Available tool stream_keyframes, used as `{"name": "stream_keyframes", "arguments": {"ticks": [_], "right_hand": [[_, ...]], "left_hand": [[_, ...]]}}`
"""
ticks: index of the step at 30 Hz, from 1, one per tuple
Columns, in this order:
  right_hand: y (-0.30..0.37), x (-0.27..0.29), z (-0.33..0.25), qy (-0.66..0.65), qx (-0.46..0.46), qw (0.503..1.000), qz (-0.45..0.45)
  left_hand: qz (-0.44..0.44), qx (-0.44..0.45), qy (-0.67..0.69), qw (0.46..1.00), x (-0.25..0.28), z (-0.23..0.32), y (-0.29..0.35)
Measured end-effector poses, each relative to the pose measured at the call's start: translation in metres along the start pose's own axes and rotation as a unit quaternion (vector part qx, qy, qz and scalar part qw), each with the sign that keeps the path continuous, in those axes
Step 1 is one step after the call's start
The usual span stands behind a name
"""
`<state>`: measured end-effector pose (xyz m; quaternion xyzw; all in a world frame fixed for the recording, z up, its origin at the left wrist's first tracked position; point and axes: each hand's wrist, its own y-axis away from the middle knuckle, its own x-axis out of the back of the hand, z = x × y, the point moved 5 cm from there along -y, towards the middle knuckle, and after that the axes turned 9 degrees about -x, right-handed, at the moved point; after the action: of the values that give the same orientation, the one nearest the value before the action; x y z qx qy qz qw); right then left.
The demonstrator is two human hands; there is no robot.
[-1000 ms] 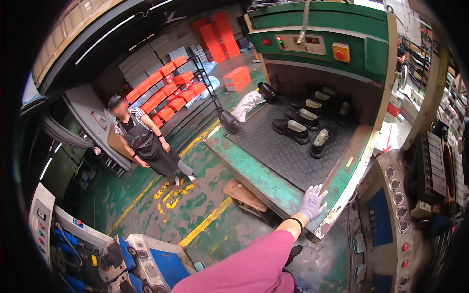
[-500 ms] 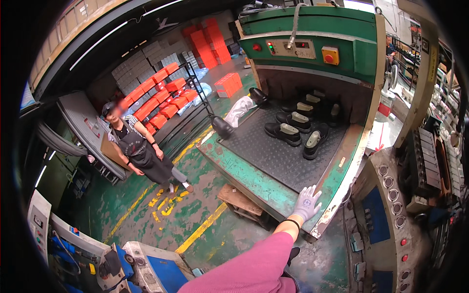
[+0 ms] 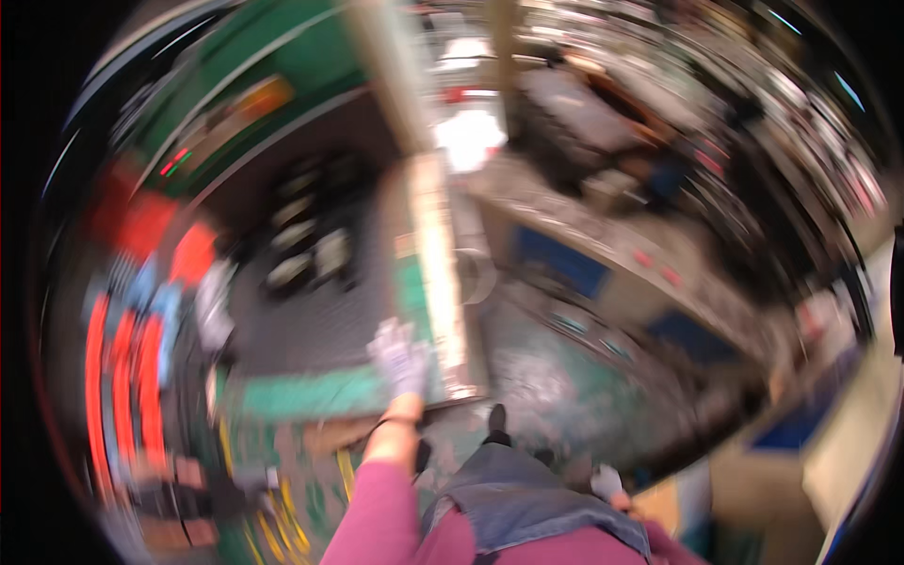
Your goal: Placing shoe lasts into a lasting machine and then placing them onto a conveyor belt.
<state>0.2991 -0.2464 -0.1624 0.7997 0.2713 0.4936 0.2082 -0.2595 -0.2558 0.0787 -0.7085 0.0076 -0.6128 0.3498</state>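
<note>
The left hand (image 3: 400,358), in a pale glove, lies palm down over the green border at the near right corner of the tabletop (image 3: 306,394), its fingers apart and pointing toward the dark mat (image 3: 301,330); it appears to rest on the surface, though blur hides the exact contact; the right hand (image 3: 607,483), also pale-gloved, is low beside the body, well apart from the tabletop, and too blurred to tell whether its fingers are together or apart; the black shoes (image 3: 288,272), with pale insides, sit in a cluster on the mat beyond the left hand, toward the back, below the green machine hood (image 3: 301,42); a whitish cloth-like piece (image 3: 215,306) lies at the mat's left edge; red-orange boxes (image 3: 151,386) are farther left; on the right is a machine with blue panels (image 3: 560,259); the person's dark shoe (image 3: 497,419) is on the green floor (image 3: 565,367), near the tabletop's corner
</note>
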Motion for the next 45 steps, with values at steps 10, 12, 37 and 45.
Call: {"name": "stream_keyframes", "arguments": {"ticks": [10, 12, 37, 45], "right_hand": [[0.138, -0.042, 0.028, 0.058, -0.225, 0.972, 0.034], [0.186, -0.063, 0.04, -0.025, -0.31, 0.948, 0.068], [0.406, -0.201, 0.187, -0.233, -0.8, 0.3, 0.465], [0.411, -0.208, 0.199, -0.258, -0.8, 0.308, 0.446]], "left_hand": [[-0.2, -0.359, 0.261, 0.873, -0.022, 0.051, -0.008], [-0.275, -0.451, 0.308, 0.792, -0.027, 0.108, -0.025], [-0.557, -0.676, 0.458, 0.151, 0.192, 0.869, 0.569], [-0.735, -0.437, 0.371, 0.362, 0.158, 1.033, 0.581]]}}
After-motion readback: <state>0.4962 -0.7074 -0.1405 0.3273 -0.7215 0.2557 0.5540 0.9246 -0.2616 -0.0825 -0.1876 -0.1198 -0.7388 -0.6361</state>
